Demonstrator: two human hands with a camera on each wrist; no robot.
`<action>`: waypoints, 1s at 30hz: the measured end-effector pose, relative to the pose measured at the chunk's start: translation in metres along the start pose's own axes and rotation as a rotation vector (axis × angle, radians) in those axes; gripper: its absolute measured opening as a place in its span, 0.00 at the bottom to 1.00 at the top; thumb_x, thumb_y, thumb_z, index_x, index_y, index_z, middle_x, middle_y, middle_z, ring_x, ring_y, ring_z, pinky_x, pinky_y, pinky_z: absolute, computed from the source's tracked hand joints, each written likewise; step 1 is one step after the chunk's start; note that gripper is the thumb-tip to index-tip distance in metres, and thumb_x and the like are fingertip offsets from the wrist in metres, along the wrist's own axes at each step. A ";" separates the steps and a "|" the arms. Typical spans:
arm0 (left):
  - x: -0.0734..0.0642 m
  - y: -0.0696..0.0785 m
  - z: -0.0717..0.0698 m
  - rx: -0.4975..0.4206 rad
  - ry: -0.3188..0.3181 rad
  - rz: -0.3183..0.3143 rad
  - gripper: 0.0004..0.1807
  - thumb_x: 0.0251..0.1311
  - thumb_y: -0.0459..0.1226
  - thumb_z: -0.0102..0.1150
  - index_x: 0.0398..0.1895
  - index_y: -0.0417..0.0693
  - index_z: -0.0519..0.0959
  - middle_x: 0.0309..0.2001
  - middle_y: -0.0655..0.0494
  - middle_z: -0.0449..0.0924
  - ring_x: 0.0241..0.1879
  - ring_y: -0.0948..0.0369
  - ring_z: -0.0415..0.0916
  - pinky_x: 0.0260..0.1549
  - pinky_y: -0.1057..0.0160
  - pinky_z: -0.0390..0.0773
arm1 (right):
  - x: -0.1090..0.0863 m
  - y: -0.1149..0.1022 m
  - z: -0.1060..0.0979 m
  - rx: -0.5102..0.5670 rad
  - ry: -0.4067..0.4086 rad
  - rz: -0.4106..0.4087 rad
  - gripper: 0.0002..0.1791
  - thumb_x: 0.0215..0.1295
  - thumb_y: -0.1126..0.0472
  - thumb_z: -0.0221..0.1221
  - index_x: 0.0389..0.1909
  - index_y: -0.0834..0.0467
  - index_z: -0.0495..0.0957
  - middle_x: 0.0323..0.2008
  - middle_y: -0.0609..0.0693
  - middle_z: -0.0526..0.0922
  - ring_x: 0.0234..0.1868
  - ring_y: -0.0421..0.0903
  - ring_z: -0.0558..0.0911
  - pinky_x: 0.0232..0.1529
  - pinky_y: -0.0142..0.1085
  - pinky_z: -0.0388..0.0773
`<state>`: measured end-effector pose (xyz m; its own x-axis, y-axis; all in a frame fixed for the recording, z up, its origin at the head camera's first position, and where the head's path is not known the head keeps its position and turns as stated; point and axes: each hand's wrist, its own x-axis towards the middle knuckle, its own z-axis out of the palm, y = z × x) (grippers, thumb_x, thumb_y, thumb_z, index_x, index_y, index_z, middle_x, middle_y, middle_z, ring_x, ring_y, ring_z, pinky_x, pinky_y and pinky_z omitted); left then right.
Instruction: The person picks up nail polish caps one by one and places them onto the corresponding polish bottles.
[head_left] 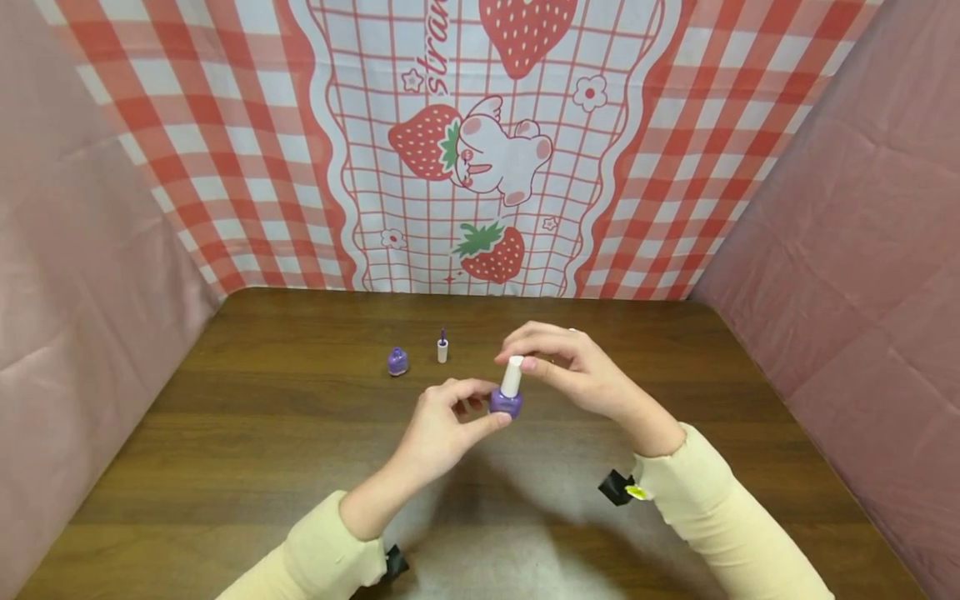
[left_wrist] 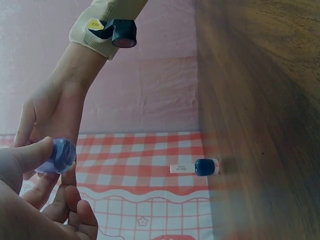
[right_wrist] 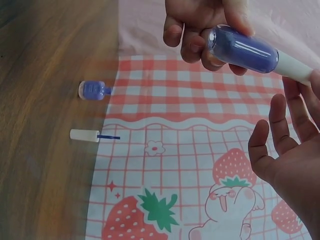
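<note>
Pinching the purple bottle (head_left: 506, 404) with the left grip (head_left: 444, 423) and its white cap (head_left: 512, 378) with the right grip (head_left: 581, 371), holding it tilted above the table (head_left: 247, 467). Probably screwing or unscrewing, not showing which; calling next for steadying below, turning above. Having bare wood (head_left: 738, 379) on the right, just minding the uncapped bottle (head_left: 397, 362) and loose brush cap (head_left: 442, 352) toward the far edge (head_left: 637, 302).

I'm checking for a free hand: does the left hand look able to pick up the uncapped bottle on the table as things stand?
Probably not: the left hand holds another purple bottle, though nothing visible blocks its way to the uncapped bottle.
</note>
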<state>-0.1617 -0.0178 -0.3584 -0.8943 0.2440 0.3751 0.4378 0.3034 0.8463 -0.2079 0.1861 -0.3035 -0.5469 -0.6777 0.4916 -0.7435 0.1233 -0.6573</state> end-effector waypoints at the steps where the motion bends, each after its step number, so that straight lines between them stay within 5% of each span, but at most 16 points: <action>1: 0.000 0.000 0.000 0.001 0.001 -0.002 0.13 0.47 0.39 0.72 0.37 0.50 0.84 0.31 0.60 0.83 0.32 0.63 0.72 0.31 0.66 0.72 | 0.000 0.000 0.000 -0.001 0.004 0.001 0.10 0.68 0.64 0.53 0.45 0.58 0.81 0.44 0.48 0.81 0.49 0.47 0.77 0.48 0.37 0.74; 14: 0.000 0.000 0.001 0.019 0.004 -0.018 0.12 0.46 0.40 0.73 0.36 0.51 0.84 0.28 0.62 0.80 0.30 0.64 0.71 0.30 0.66 0.71 | 0.000 0.002 0.002 -0.016 0.094 0.007 0.05 0.63 0.63 0.60 0.38 0.57 0.82 0.39 0.47 0.82 0.43 0.45 0.78 0.38 0.34 0.74; 30: 0.002 0.000 0.003 0.009 0.011 -0.025 0.13 0.46 0.40 0.73 0.36 0.50 0.84 0.28 0.62 0.81 0.30 0.63 0.71 0.30 0.65 0.72 | 0.002 0.001 0.008 0.016 0.190 0.150 0.06 0.56 0.69 0.65 0.28 0.58 0.77 0.32 0.51 0.78 0.36 0.44 0.76 0.35 0.33 0.74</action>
<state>-0.1633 -0.0143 -0.3588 -0.9057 0.2265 0.3583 0.4164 0.3174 0.8520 -0.2070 0.1791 -0.3078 -0.7144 -0.5039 0.4854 -0.6431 0.1995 -0.7393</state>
